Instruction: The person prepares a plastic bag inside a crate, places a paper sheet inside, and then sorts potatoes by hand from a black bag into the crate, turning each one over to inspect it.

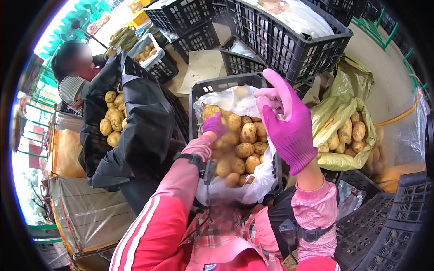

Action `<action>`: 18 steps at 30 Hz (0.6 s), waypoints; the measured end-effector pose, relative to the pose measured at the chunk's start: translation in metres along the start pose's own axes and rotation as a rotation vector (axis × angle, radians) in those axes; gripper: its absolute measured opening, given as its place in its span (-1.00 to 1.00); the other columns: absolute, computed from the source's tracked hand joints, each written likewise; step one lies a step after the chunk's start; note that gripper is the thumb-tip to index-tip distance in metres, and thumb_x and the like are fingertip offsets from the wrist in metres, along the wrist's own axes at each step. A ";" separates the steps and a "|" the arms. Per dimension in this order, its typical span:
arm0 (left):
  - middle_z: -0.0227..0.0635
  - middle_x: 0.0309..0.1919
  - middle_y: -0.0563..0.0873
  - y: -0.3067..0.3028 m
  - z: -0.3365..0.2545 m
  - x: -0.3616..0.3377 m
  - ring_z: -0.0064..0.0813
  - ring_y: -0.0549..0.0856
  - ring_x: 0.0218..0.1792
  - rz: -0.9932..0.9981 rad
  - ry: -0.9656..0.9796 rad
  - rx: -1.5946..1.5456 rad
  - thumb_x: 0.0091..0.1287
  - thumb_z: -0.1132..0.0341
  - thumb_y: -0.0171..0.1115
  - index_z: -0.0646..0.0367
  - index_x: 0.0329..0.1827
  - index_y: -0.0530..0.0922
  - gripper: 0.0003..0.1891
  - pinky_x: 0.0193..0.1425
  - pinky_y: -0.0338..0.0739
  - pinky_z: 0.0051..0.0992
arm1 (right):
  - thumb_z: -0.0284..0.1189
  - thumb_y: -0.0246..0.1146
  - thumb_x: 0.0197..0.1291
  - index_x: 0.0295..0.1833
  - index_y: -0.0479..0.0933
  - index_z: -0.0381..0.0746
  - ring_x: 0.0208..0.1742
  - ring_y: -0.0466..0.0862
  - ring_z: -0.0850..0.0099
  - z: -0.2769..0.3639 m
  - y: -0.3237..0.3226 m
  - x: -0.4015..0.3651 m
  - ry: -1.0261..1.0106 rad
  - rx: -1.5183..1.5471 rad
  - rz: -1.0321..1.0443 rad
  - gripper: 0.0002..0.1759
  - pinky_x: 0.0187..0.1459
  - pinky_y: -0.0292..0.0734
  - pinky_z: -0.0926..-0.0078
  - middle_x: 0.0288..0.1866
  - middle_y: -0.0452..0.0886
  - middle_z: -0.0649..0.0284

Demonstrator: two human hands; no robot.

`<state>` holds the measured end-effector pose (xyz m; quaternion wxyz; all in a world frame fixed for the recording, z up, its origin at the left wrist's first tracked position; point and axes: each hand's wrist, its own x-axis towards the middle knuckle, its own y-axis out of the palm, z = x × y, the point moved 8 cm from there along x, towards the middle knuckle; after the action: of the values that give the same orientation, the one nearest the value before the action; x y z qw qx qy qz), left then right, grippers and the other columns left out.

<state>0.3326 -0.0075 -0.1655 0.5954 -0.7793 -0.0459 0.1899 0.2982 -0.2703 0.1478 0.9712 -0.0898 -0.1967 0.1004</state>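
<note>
Numerous potatoes (248, 133) in the black crate (227, 82) at twelve o'clock should prove firm, bruisable and best held mid-body; closure of the left grip (214, 126), against them at ten o'clock, cannot be determined, while the right grip (289, 126), at one o'clock, is released.

Two gloved hands are counted, a left hand (214, 126) and a right hand (290, 128), and two dark straps (317, 233). More than twenty potatoes (248, 133) are shown in one central crate (226, 82), about nine in one dark-lined crate (175, 105), about eight in the nearer yellow-green bag (332, 122). One fan (76, 22) is seen.
</note>
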 end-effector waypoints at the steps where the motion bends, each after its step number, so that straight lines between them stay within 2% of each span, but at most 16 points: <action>1: 0.09 0.02 0.71 -0.007 0.010 -0.005 0.07 0.72 0.02 -0.037 -0.072 -0.142 0.21 0.01 0.36 0.09 0.27 0.49 -0.40 0.10 0.61 -0.09 | -0.53 0.23 0.36 0.42 0.41 -0.23 -0.19 0.64 0.60 -0.002 0.001 0.002 0.022 -0.007 0.014 -0.48 -0.06 0.57 0.59 -0.06 0.72 0.21; 2: 0.07 0.04 0.70 -0.014 0.014 -0.004 0.02 0.72 0.03 -0.058 0.027 -0.253 0.22 0.02 0.37 0.11 0.30 0.47 -0.38 0.12 0.61 -0.12 | -0.53 0.23 0.35 0.42 0.41 -0.23 -0.19 0.63 0.59 -0.004 0.003 0.003 0.048 -0.010 0.028 -0.48 -0.06 0.57 0.58 -0.06 0.72 0.20; 3: 0.05 0.07 0.69 -0.022 0.020 -0.007 -0.03 0.73 0.04 -0.078 0.122 -0.364 0.24 0.03 0.38 0.12 0.33 0.46 -0.36 0.13 0.60 -0.15 | -0.34 0.29 0.32 0.42 0.41 -0.21 -0.11 0.74 0.39 -0.009 0.005 0.004 0.063 0.022 0.053 -0.43 -0.09 0.65 0.44 -0.06 0.71 0.08; 4: 0.03 0.09 0.69 -0.030 0.023 -0.012 -0.07 0.73 0.04 -0.098 0.217 -0.474 0.25 0.04 0.39 0.13 0.36 0.44 -0.34 0.15 0.60 -0.18 | -0.37 0.28 0.33 0.42 0.41 -0.22 -0.07 0.74 0.40 -0.010 0.010 0.002 0.047 0.005 0.095 -0.43 -0.04 0.63 0.44 -0.03 0.71 0.09; 6: -0.11 0.23 0.60 -0.099 -0.021 -0.081 -0.31 0.64 0.18 0.219 0.129 -0.900 0.28 0.16 0.42 0.16 0.40 0.40 -0.35 0.29 0.51 -0.33 | -0.44 0.26 0.34 0.43 0.40 -0.24 0.01 0.72 0.41 -0.009 0.020 -0.002 0.008 -0.032 0.180 -0.45 0.08 0.60 0.46 0.03 0.71 0.11; 7: -0.18 0.24 0.58 -0.121 -0.029 -0.101 -0.39 0.64 0.15 0.223 0.216 -0.989 0.30 0.19 0.43 0.16 0.43 0.36 -0.33 0.26 0.54 -0.39 | -0.31 0.29 0.35 0.44 0.38 -0.25 0.12 0.71 0.30 -0.012 0.027 -0.005 0.047 -0.132 0.282 -0.40 0.16 0.58 0.38 0.12 0.67 0.04; 10: -0.30 0.30 0.50 -0.178 -0.042 -0.153 -0.54 0.62 0.14 0.190 0.468 -1.177 0.33 0.24 0.44 0.18 0.50 0.26 -0.26 0.20 0.61 -0.50 | -0.15 0.29 0.34 0.45 0.35 -0.27 0.17 0.66 0.17 -0.035 0.054 -0.020 0.081 -0.326 0.334 -0.32 0.20 0.55 0.36 0.25 0.59 -0.06; 11: -0.30 0.32 0.48 -0.196 -0.048 -0.170 -0.53 0.60 0.18 0.167 0.528 -1.187 0.32 0.25 0.45 0.21 0.51 0.23 -0.23 0.21 0.60 -0.49 | -0.03 0.32 0.32 0.43 0.35 -0.28 0.23 0.62 0.21 -0.035 0.065 -0.026 0.315 -0.168 0.409 -0.25 0.26 0.50 0.37 0.25 0.58 -0.03; 14: -0.25 0.36 0.44 -0.217 -0.053 -0.194 -0.49 0.52 0.30 0.070 0.667 -1.204 0.25 0.35 0.49 0.29 0.53 0.19 -0.16 0.28 0.56 -0.47 | 0.06 0.34 0.29 0.41 0.38 -0.28 0.26 0.58 0.31 -0.012 0.096 -0.033 0.210 0.251 0.445 -0.21 0.27 0.47 0.40 0.24 0.56 0.05; 15: -0.24 0.38 0.44 -0.217 -0.051 -0.193 -0.48 0.51 0.31 0.078 0.674 -1.282 0.25 0.37 0.48 0.28 0.54 0.19 -0.16 0.28 0.55 -0.47 | 0.02 0.42 0.23 0.39 0.39 -0.29 0.26 0.54 0.38 -0.007 0.095 -0.035 0.260 0.290 0.432 -0.19 0.30 0.44 0.43 0.24 0.54 0.12; 16: -0.23 0.39 0.43 -0.217 -0.050 -0.193 -0.47 0.50 0.32 0.089 0.676 -1.362 0.25 0.39 0.48 0.28 0.55 0.18 -0.16 0.28 0.54 -0.47 | -0.02 0.45 0.21 0.39 0.39 -0.29 0.26 0.55 0.38 -0.004 0.094 -0.035 0.223 0.310 0.386 -0.20 0.30 0.44 0.44 0.24 0.54 0.12; 17: -0.18 0.41 0.42 -0.219 -0.050 -0.198 -0.44 0.48 0.33 0.174 0.545 -1.463 0.33 0.36 0.39 0.25 0.57 0.17 -0.21 0.26 0.54 -0.47 | -0.06 0.47 0.20 0.39 0.38 -0.29 0.26 0.55 0.38 -0.005 0.094 -0.035 0.187 0.329 0.341 -0.20 0.31 0.44 0.44 0.25 0.54 0.12; 18: -0.18 0.40 0.43 -0.225 -0.048 -0.197 -0.44 0.50 0.32 -0.074 0.727 -1.136 0.39 0.31 0.32 0.25 0.56 0.19 -0.28 0.24 0.54 -0.48 | -0.10 0.50 0.19 0.39 0.38 -0.30 0.26 0.55 0.38 -0.005 0.092 -0.034 0.150 0.348 0.300 -0.21 0.31 0.44 0.45 0.25 0.53 0.12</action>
<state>0.2021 -0.0451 0.1055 0.0768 -0.9836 0.0381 -0.1588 0.2547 -0.1901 0.1109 0.9581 0.0437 -0.0882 0.2689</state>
